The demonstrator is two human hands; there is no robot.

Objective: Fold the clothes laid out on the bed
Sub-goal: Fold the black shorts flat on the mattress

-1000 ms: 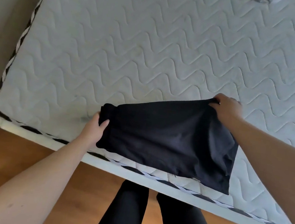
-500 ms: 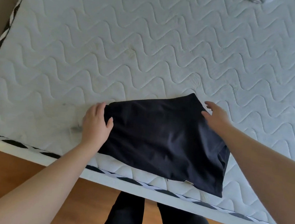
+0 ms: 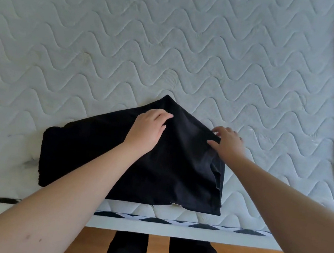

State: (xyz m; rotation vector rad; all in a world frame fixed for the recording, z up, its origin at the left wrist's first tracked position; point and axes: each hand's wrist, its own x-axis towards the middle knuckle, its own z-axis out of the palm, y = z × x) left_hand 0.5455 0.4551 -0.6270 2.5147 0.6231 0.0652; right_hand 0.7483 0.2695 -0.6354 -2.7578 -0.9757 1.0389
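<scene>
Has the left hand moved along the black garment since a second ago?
Yes. The left hand has gone from the black garment's left edge to its middle, near the peak, resting on top.

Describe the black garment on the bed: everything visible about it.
The black garment is plain, soft-looking dark cloth, folded into a rough house shape with a peak pointing away from the person. It lies flat near the front edge of the quilted white mattress. A small pale tag shows at its near hem. The left hand rests on its middle below the peak; the right hand touches its right slanted edge.
</scene>
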